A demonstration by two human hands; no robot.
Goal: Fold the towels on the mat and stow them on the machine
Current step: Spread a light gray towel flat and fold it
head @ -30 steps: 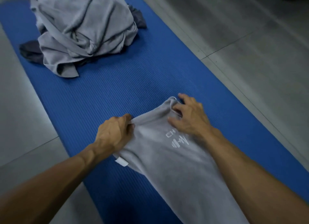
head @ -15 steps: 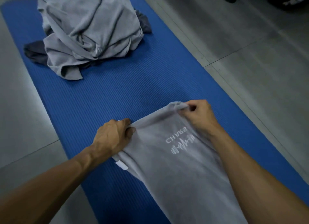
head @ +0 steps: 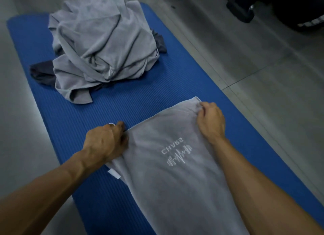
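Note:
A grey towel (head: 168, 178) with white embroidered lettering lies stretched along the blue mat (head: 122, 108), running from its far edge toward me. My left hand (head: 105, 143) grips the towel's far left corner with curled fingers. My right hand (head: 210, 120) pinches the far right corner. The far edge is pulled taut between both hands. A white label sticks out at the towel's left side. Farther up the mat sits a heap of crumpled grey towels (head: 105, 45), with a darker cloth (head: 42, 73) showing beneath it.
Grey tiled floor (head: 263, 76) surrounds the mat on both sides. At the top right corner stands the black base of a machine (head: 242, 11) with a dark foot. Bare blue mat lies between the heap and the held towel.
My right hand went from lying on the towel to pinching its far right corner. Both hands drew the far edge wider and flatter. The view shifted up, revealing the machine base.

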